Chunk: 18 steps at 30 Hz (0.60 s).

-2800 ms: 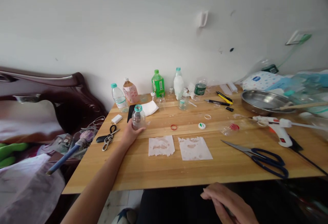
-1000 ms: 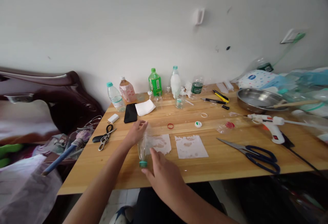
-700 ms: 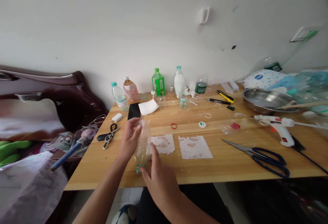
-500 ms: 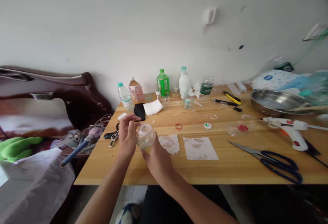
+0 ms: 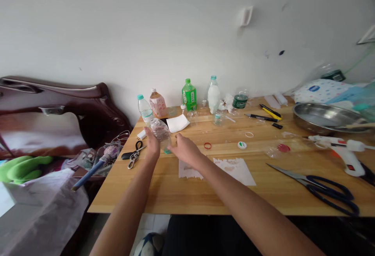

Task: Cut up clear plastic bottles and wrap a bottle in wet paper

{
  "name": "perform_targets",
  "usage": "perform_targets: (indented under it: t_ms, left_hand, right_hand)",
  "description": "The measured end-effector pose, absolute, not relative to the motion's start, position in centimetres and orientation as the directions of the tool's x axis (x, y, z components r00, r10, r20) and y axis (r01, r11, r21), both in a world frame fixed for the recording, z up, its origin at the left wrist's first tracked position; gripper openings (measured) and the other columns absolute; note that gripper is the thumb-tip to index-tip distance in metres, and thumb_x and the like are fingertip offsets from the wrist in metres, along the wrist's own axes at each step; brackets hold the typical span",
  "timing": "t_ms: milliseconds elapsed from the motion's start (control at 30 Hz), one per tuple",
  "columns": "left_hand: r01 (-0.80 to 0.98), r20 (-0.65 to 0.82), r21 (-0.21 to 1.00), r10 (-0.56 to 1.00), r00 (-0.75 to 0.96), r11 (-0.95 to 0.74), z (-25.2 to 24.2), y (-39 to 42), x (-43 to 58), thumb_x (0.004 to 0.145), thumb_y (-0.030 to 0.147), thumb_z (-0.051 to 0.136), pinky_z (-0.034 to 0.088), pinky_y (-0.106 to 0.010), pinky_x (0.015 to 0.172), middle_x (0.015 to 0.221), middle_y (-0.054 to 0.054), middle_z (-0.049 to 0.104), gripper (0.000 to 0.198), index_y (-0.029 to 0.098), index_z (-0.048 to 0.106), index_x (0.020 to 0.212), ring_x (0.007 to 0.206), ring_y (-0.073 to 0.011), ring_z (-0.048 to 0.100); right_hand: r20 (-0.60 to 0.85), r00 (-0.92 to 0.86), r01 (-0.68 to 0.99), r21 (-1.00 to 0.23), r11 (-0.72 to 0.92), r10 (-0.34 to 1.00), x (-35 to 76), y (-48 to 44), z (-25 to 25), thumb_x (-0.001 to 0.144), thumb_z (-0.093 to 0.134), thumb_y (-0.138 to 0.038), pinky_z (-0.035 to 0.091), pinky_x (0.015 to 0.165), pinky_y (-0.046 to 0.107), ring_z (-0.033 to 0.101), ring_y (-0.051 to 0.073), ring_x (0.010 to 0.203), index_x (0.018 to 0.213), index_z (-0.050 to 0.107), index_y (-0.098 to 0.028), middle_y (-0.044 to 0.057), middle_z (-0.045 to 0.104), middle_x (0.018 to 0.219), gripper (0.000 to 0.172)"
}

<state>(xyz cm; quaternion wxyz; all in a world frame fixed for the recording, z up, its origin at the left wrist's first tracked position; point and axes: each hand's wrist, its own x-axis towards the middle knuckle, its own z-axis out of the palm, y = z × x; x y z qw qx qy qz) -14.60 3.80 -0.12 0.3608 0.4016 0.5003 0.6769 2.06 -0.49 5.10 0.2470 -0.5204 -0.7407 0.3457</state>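
Fingers of the left hand (image 5: 152, 142) curl against the side of a clear bottle (image 5: 160, 132), apparently holding it; the right hand (image 5: 186, 149) is half closed beside the bottle's neck, and I cannot tell whether it grips. The bottle is tilted over the table (image 5: 158, 199), base up towards the far left, teal neck low and nearer the person. It wears no visible label, and whether a cap is on is too blurred to tell. Being in hand and not set down, its handling looks unfinished. Two stained, torn-edged paper pieces (image 5: 236, 169) lie flat, apart from the bottle, partly covered by the right forearm. Just behind the held bottle stands a teal-capped bottle (image 5: 145, 109), with folded white paper (image 5: 177, 123) beyond the hands; these crowd that corner. Small scissors (image 5: 134, 156) lie near the left wrist. Well to the right are a red ring (image 5: 208, 145), a white cap (image 5: 241, 145), large scissors (image 5: 304, 178), a glue gun (image 5: 348, 156) and a steel pan (image 5: 299, 122), none in the hands' way.
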Motion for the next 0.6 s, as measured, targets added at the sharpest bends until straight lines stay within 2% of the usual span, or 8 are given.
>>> perform_targets:
  t_ms: [67, 200, 367, 467, 600]
  left_hand:
    - [-0.129, 0.176, 0.96, 0.896, -0.408, -0.247, -0.3, 3.7, -14.5, 0.081, 0.087, 0.015, 0.062, -0.039, 0.066, 0.066, -0.008, 0.071, 0.081, 0.024, 0.065, 0.081, 0.076, -0.0277, 0.075]
    - [-0.188, 0.177, 0.946, 0.907, -0.382, -0.264, -0.2, 3.3, -14.1, 0.079, 0.088, 0.021, 0.062, -0.038, 0.067, 0.074, -0.009, 0.072, 0.08, 0.022, 0.065, 0.083, 0.084, -0.0289, 0.074]
    - [-0.228, 0.198, 0.929, 0.911, -0.363, -0.292, 0.3, 3.6, -13.6, 0.077, 0.089, 0.031, 0.063, -0.039, 0.07, 0.082, -0.012, 0.073, 0.078, 0.019, 0.066, 0.085, 0.09, -0.0304, 0.073]
    - [-0.244, 0.221, 0.913, 0.899, -0.378, -0.327, 0.5, 3.8, -13.2, 0.078, 0.086, 0.036, 0.062, -0.038, 0.075, 0.087, -0.011, 0.073, 0.074, 0.02, 0.066, 0.088, 0.096, -0.0295, 0.072]
    - [-0.272, 0.21, 0.901, 0.888, -0.41, -0.339, 0.7, 3.5, -12.9, 0.076, 0.087, 0.04, 0.061, -0.04, 0.079, 0.084, -0.013, 0.074, 0.074, 0.018, 0.066, 0.083, 0.098, -0.0312, 0.072]
  right_hand:
    - [0.033, -0.301, 0.556, -0.806, 0.204, 0.953, 4.5, -2.3, 5.0, 0.089, 0.065, -0.034, 0.049, 0.082, 0.034, 0.067, 0.027, 0.102, 0.124, 0.057, -0.014, 0.015, 0.071, 0.11, 0.04]
    - [0.032, -0.279, 0.446, -0.881, 0.159, 0.96, 10.4, -7.8, 3.7, 0.098, 0.05, -0.037, 0.053, 0.072, 0.028, 0.069, 0.016, 0.078, 0.128, 0.053, -0.02, 0.007, 0.07, 0.108, 0.035]
    - [-0.026, -0.227, 0.275, -0.961, 0.038, 0.974, 15.7, -13.4, 1.5, 0.097, 0.049, -0.051, 0.055, 0.073, 0.031, 0.066, 0.017, 0.076, 0.127, 0.055, -0.024, 0.006, 0.068, 0.103, 0.041]
    - [-0.053, -0.24, 0.285, -0.958, 0.018, 0.969, 16.9, -14.2, 1.5, 0.097, 0.048, -0.053, 0.054, 0.072, 0.031, 0.064, 0.016, 0.075, 0.126, 0.056, -0.024, 0.005, 0.066, 0.101, 0.041]
    - [-0.047, -0.26, 0.305, -0.952, 0.036, 0.964, 17.1, -13.6, 2.1, 0.097, 0.048, -0.053, 0.052, 0.072, 0.031, 0.062, 0.016, 0.075, 0.125, 0.056, -0.025, 0.004, 0.065, 0.101, 0.041]
